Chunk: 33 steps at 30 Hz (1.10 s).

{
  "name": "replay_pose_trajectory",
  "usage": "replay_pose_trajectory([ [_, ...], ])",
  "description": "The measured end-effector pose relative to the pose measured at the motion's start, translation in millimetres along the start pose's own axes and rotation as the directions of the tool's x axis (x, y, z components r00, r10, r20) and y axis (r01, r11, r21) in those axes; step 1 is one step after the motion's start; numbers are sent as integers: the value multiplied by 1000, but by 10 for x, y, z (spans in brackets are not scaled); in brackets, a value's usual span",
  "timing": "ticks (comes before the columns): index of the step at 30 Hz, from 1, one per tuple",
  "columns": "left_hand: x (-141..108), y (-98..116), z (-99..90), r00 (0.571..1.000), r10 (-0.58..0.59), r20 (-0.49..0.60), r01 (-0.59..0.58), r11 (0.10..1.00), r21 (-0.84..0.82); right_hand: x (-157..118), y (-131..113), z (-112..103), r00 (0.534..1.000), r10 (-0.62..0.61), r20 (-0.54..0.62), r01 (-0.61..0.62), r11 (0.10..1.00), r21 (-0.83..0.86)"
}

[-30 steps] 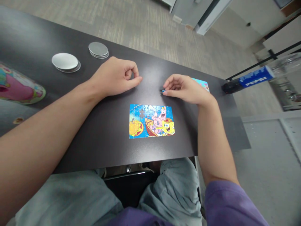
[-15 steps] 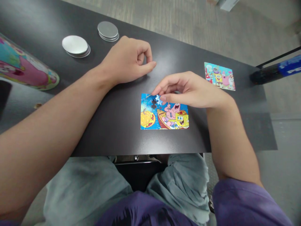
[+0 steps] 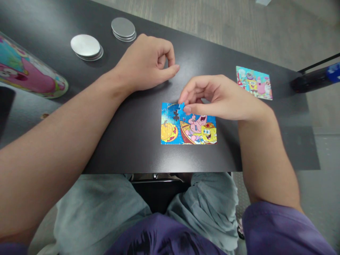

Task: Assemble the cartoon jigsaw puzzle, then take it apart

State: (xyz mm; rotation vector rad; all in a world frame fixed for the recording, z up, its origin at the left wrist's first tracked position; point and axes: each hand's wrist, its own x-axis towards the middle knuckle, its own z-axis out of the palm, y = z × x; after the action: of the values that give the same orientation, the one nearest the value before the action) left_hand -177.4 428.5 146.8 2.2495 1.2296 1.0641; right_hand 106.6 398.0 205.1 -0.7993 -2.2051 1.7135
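Note:
A jigsaw puzzle (image 3: 170,132) with a boat and a burger on blue lies near the table's front edge, with a dark gap in its upper part. Over its top edge, my right hand (image 3: 205,97) pinches a small blue puzzle piece (image 3: 181,107) between thumb and fingers, just right of the gap. My left hand (image 3: 154,63) rests on the table up and left of the puzzle, its fingers curled and thumb against the index finger; nothing shows in it.
Two stacks of silver discs (image 3: 85,46) (image 3: 123,28) lie at the upper left. A printed tube (image 3: 32,71) is at the far left. A second picture (image 3: 255,83) lies right, near a dark cylinder (image 3: 308,81). The dark table (image 3: 132,148) ends in front of my lap.
The blue piece in my right hand has turned and now looks darker, still beside the gap. The whole view has shifted slightly. My left hand keeps its curled pose.

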Motion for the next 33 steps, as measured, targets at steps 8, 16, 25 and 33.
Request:
replay_pose_trajectory([
  [8,4,13,-11,1000,-12,-1,12,1000,19,-14,15,-15,999,-45,-19,44,996,-78],
  [16,3,11,-16,1000,0,8,0,1000,5,-12,-43,-3,999,22,28,-20,998,-55],
  [25,5,21,-23,1000,15,11,-15,1000,19,-6,-97,56,999,42,0,-42,999,30],
  [33,35,-66,23,999,38,-3,-38,999,33,-6,-56,47,999,-24,33,22,998,58],
])
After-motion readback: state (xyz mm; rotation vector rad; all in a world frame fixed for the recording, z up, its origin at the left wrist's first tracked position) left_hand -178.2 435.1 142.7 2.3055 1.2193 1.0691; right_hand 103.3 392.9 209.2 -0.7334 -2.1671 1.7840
